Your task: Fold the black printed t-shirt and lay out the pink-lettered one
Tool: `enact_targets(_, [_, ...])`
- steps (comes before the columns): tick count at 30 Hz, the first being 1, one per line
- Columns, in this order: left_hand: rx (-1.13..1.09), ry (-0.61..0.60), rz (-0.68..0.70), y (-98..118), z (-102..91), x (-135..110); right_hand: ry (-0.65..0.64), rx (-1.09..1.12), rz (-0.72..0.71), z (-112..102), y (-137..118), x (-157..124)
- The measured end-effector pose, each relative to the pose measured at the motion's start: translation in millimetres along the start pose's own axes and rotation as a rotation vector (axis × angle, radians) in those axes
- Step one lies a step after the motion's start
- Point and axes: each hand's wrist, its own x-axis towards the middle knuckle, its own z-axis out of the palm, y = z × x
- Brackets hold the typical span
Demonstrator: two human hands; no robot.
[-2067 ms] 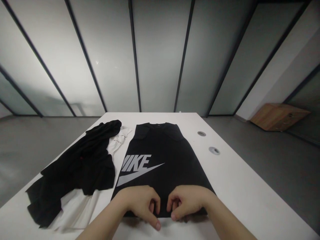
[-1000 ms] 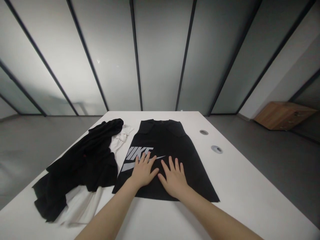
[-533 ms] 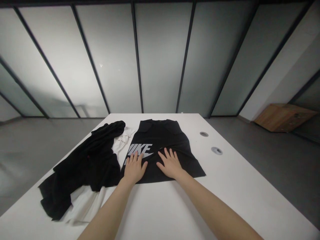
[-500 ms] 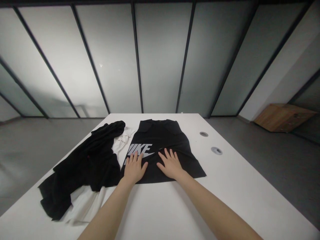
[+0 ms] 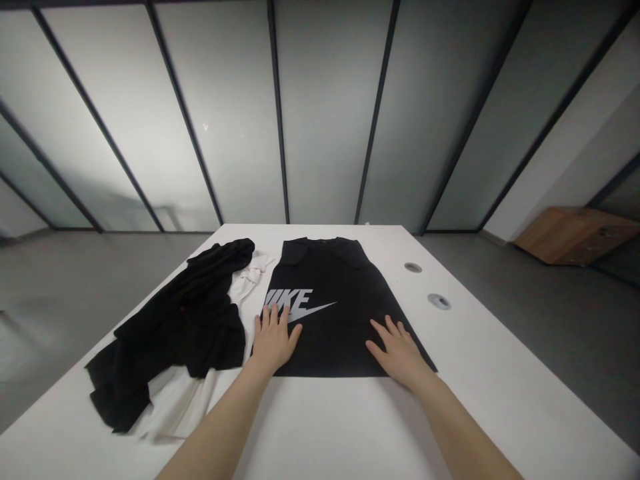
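Note:
A black T-shirt point(image 5: 335, 333) with a grey logo lies spread on the white table point(image 5: 340, 427), its neckline at the far end and its sleeves folded inward. My left hand point(image 5: 274, 340) rests flat on its lower left part, fingers spread over the lower edge of the lettering. On the lower right part lies my right hand point(image 5: 400, 353), palm down with the fingers apart, close to the shirt's side edge. Neither hand grips the cloth. The fabric between them looks smooth.
Left of the shirt, a heap of black clothing point(image 5: 185, 327) lies over white cloth point(image 5: 180, 403) along the table's left side. Two round grommets point(image 5: 439, 301) are set into the tabletop at the right. A wooden cabinet point(image 5: 575, 233) stands by the wall.
My right hand has slid to the right across the shirt. The creases near the logo have flattened, and the shirt's lower right corner sits further right. My left hand stays nearly in place.

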Motion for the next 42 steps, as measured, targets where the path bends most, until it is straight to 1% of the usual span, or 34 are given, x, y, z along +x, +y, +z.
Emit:
enact_targets(3, [-0.016,0.047,0.027,-0.7,2.0,1.6,0.121,0.042,-0.013,-2.2,9.1,4.0])
enact_targets(6, [-0.035,0.118,0.033,-0.6,2.8,2.6,0.194,0.082,-0.040,-2.2,4.7,6.6])
enact_targets(8, [-0.048,0.116,0.033,-1.8,3.9,3.4,0.182,0.082,-0.030,0.1,0.5,6.3])
enact_targets(11, [-0.045,0.045,0.031,-6.6,6.7,5.0,0.132,0.066,-0.007,4.9,-0.3,4.3])
enact_targets(15, [0.012,-0.004,-0.021,-13.6,10.2,7.5,0.109,0.056,-0.058,5.8,7.2,2.6])
enact_targets(18, [0.044,-0.020,-0.044,-14.3,8.1,8.3,0.116,0.057,-0.071,1.5,11.1,1.7])
enact_targets(21, [0.062,-0.014,-0.060,-10.4,-1.8,6.6,0.133,0.038,-0.072,-4.9,11.9,0.2])
enact_targets(25, [0.084,-0.001,-0.095,-6.7,-24.7,3.3,0.144,0.026,-0.024,-17.8,13.9,-1.7])
enact_targets(27, [0.117,-0.037,-0.132,-8.8,-35.6,3.2,0.125,0.054,-0.002,-26.6,16.1,-2.4])
enact_targets(29, [0.154,-0.083,-0.146,-12.7,-43.4,4.4,0.079,0.111,0.032,-35.4,18.5,-2.9])
enact_targets(32, [0.182,-0.116,-0.113,-15.1,-47.5,7.3,0.046,0.193,0.064,-44.3,19.4,-3.1])
enact_targets(34, [0.164,-0.075,-0.059,-11.6,-43.6,9.0,0.098,0.213,0.006,-44.8,17.6,-2.9])
enact_targets(36, [0.125,0.006,0.027,-5.2,-34.0,10.0,0.162,0.209,-0.084,-41.0,14.6,-3.2])
enact_targets(38, [0.094,0.054,0.100,0.7,-20.4,10.6,0.162,0.173,-0.137,-35.2,12.4,-4.7])
enact_targets(40, [0.080,0.017,0.130,3.7,-8.4,11.2,0.083,0.116,-0.158,-31.2,12.8,-7.9])
enact_targets(42, [0.066,-0.086,0.132,3.5,-4.5,13.0,0.002,0.074,-0.176,-32.3,15.3,-12.3])
